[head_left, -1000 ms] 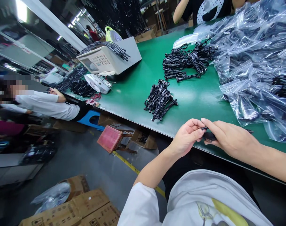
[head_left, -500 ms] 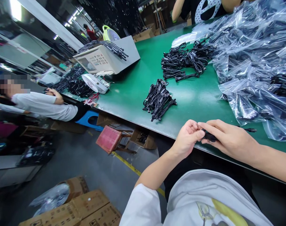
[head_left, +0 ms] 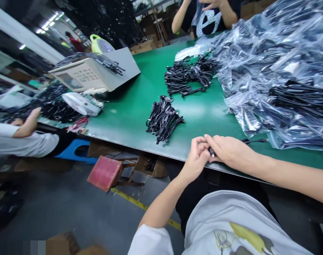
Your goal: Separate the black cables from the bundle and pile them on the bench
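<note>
Both of my hands meet over the table's front edge, working on a black cable. My left hand has its fingers pinched at the cable's small connector end. Fingers of my right hand are closed round the same piece and cover most of it. A loose cable end sticks out behind my right hand over the table. Beyond my hands, a small pile of bundled black cables lies on the green table, and a larger cable pile lies behind it.
Clear plastic bags of black cables are heaped on the right. At left stand a beige tester and a white fan. A red-topped stool is below the edge. Co-workers sit across and at left.
The view has turned, so the table's contents appear farther left. My hands stay together on the cable, the connector now more hidden. The co-worker across now shows raised hands holding something.
</note>
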A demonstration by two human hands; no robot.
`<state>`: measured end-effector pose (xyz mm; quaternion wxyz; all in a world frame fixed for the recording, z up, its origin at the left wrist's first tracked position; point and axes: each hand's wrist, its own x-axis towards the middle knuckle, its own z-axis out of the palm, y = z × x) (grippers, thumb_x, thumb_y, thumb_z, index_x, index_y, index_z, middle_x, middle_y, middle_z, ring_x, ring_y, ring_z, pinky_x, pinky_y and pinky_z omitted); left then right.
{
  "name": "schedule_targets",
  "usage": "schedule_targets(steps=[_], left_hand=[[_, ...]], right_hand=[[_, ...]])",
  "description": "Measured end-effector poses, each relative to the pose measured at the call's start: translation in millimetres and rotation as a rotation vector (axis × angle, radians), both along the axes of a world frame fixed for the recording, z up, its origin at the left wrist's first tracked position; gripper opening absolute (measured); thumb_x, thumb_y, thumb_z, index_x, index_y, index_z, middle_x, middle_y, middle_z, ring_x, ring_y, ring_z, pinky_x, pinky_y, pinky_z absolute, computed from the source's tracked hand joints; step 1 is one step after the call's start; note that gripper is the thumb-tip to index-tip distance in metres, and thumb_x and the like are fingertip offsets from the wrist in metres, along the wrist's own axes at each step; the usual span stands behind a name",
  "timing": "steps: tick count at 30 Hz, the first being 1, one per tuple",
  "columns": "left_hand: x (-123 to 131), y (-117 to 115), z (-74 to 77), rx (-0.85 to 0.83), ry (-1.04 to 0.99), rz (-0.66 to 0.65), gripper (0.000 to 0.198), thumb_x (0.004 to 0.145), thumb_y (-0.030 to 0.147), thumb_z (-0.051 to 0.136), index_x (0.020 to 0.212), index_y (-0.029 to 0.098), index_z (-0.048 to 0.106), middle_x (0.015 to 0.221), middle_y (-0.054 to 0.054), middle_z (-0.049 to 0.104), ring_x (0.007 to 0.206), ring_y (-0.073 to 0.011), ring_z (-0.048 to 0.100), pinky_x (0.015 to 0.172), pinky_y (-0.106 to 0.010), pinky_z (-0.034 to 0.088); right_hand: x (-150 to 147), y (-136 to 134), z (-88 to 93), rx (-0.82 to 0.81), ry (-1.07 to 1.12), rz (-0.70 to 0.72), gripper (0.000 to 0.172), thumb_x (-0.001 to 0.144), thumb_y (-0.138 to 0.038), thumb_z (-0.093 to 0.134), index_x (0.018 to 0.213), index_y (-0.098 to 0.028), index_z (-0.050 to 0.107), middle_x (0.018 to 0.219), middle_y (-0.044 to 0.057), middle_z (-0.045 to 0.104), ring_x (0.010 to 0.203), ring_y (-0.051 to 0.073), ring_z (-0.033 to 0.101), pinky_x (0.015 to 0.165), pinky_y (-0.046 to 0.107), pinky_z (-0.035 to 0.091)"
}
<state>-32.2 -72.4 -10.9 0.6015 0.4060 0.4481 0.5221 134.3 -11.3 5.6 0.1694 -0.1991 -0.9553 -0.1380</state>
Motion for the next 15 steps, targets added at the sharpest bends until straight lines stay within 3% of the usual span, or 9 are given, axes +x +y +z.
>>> schedule_targets(steps=[2, 5, 7, 8, 10, 12, 15], left_hand=[[-5.9, -1.4, -0.2, 0.033, 0.125, -0.031, 0.06, 0.083, 0.051, 0.082, 0.124, 0.022, 0.048, 0.107, -0.004, 0.067, 0.096, -0.015, 0.063, 0.087, -0.027, 0.051], [-15.8, -1.3, -0.7, 0.038, 0.258, 0.015, 0.046, 0.094, 0.053, 0.068, 0.124, 0.019, 0.059, 0.118, -0.008, 0.067, 0.097, -0.0157, 0.064, 0.087, -0.029, 0.054], [-23.0, -0.4, -1.6, 0.036, 0.277, 0.071, 0.042, 0.099, 0.053, 0.061, 0.123, 0.019, 0.064, 0.116, -0.007, 0.068, 0.09, -0.0137, 0.065, 0.086, -0.028, 0.055], [-26.4, 0.5, -2.0, 0.039, 0.266, 0.101, 0.041, 0.099, 0.053, 0.061, 0.123, 0.019, 0.067, 0.113, -0.006, 0.068, 0.087, -0.0129, 0.065, 0.086, -0.028, 0.056], [-32.5, 3.7, -1.6, 0.045, 0.227, 0.152, 0.039, 0.099, 0.052, 0.061, 0.119, 0.02, 0.07, 0.106, -0.004, 0.069, 0.084, -0.012, 0.064, 0.085, -0.027, 0.056], [-36.3, 8.4, 1.6, 0.057, 0.162, 0.204, 0.039, 0.098, 0.053, 0.063, 0.115, 0.02, 0.073, 0.102, -0.004, 0.069, 0.083, -0.0116, 0.064, 0.082, -0.026, 0.056], [-35.3, 15.6, 10.9, 0.09, -0.032, 0.269, 0.049, 0.089, 0.062, 0.071, 0.112, 0.02, 0.075, 0.098, -0.004, 0.067, 0.083, -0.0119, 0.062, 0.079, -0.024, 0.056]], right_hand=[[0.3, 2.4, 5.8, -0.021, -0.032, -0.015, 0.055, 0.104, -0.035, 0.06, 0.144, 0.002, 0.052, 0.089, 0.011, 0.068, 0.068, 0.024, 0.062, 0.057, 0.037, 0.041], [20.7, 14.6, 17.0, -0.171, -0.009, 0.011, 0.067, 0.095, -0.039, 0.075, 0.149, -0.009, 0.049, 0.114, 0.015, 0.071, 0.087, 0.027, 0.069, 0.07, 0.037, 0.049], [45.6, 26.9, 22.1, -0.265, 0.07, -0.024, 0.064, 0.097, -0.038, 0.072, 0.151, -0.011, 0.048, 0.133, 0.019, 0.067, 0.112, 0.032, 0.068, 0.084, 0.039, 0.051], [58.9, 33.3, 23.0, -0.268, 0.113, -0.07, 0.058, 0.102, -0.037, 0.064, 0.151, -0.011, 0.048, 0.135, 0.021, 0.067, 0.116, 0.033, 0.067, 0.086, 0.041, 0.052], [81.5, 44.1, 21.4, -0.271, 0.14, -0.112, 0.041, 0.108, -0.037, 0.05, 0.14, -0.012, 0.059, 0.118, 0.017, 0.074, 0.101, 0.033, 0.071, 0.081, 0.043, 0.051], [94.2, 48.9, 17.6, -0.338, 0.154, -0.119, 0.037, 0.109, -0.04, 0.045, 0.127, -0.017, 0.067, 0.102, 0.012, 0.076, 0.086, 0.03, 0.072, 0.075, 0.042, 0.051], [92.8, 43.2, 14.3, -0.477, 0.22, -0.118, 0.036, 0.109, -0.046, 0.045, 0.116, -0.022, 0.071, 0.099, 0.008, 0.078, 0.085, 0.028, 0.073, 0.074, 0.041, 0.051]])
